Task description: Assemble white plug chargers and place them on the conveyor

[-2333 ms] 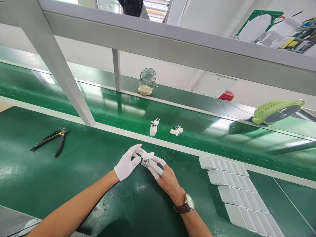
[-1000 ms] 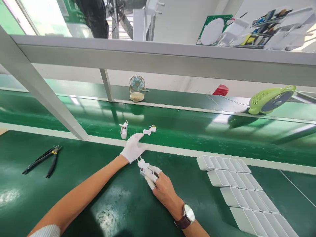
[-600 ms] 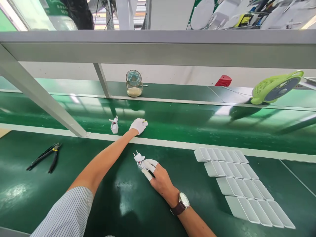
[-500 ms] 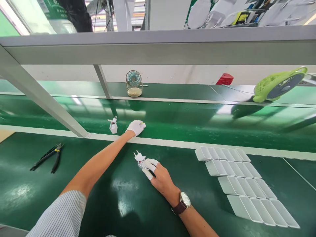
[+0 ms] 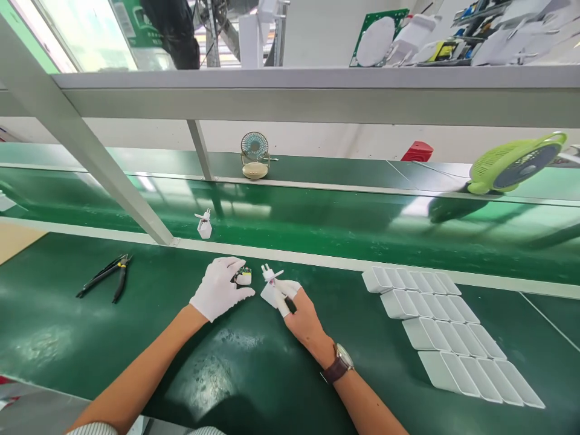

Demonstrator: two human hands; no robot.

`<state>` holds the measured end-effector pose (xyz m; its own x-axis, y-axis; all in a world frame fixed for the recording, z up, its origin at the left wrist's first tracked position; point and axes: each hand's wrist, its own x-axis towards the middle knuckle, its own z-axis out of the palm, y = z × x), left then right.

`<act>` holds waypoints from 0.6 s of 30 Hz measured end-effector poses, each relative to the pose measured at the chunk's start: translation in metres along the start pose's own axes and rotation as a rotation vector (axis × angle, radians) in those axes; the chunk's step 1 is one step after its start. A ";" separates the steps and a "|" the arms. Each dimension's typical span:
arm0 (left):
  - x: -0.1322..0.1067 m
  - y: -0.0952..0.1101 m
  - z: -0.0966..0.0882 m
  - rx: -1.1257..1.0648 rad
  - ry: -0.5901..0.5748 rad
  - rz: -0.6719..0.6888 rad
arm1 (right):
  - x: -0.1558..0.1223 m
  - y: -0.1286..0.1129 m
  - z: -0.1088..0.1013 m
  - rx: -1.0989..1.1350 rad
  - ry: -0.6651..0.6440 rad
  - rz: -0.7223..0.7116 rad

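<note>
My left hand (image 5: 220,288), in a white glove, is closed around a small circuit board (image 5: 243,277) with yellow and white parts on it. The fingers hide part of the board. Just to its right, my right hand (image 5: 299,308), with white covers on some fingertips and a watch at the wrist, grips a white plug housing (image 5: 270,290). A two-pin plug piece hangs loosely at the housing's top end. Farther off, a similar white plug housing (image 5: 205,225) rests on the shiny green belt (image 5: 308,223), apart from both hands.
Black-handled pliers (image 5: 106,276) lie on the green bench at left. White divided trays (image 5: 457,338) stand in staggered rows at right. A slanted metal post (image 5: 122,175) rises at left, below a crossbar (image 5: 290,99). Beyond the belt are a small fan (image 5: 254,154) and a green fan (image 5: 516,166).
My left hand has come back from the belt to the bench, bringing the circuit board beside the plug housing. My right hand keeps its housing, now tilted differently. The view has shifted slightly.
</note>
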<state>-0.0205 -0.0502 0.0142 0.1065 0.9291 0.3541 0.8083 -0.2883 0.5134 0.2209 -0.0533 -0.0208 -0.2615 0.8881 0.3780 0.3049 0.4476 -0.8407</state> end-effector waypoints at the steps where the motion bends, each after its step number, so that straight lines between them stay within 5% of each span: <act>1: -0.005 0.007 0.001 -0.042 0.011 0.018 | 0.001 -0.003 0.000 0.173 0.023 0.097; 4: -0.016 0.031 0.011 -0.199 -0.027 0.075 | 0.002 -0.015 -0.001 0.613 0.001 0.389; 7: -0.022 0.051 0.026 -0.281 0.020 0.112 | 0.001 -0.026 0.000 0.781 -0.034 0.540; 18: -0.024 0.056 0.035 -0.395 0.093 0.116 | -0.003 -0.033 0.005 0.675 -0.096 0.564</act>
<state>0.0422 -0.0809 0.0070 0.1169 0.8656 0.4869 0.5077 -0.4734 0.7198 0.2070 -0.0707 0.0039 -0.3199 0.9319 -0.1710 -0.1857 -0.2387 -0.9532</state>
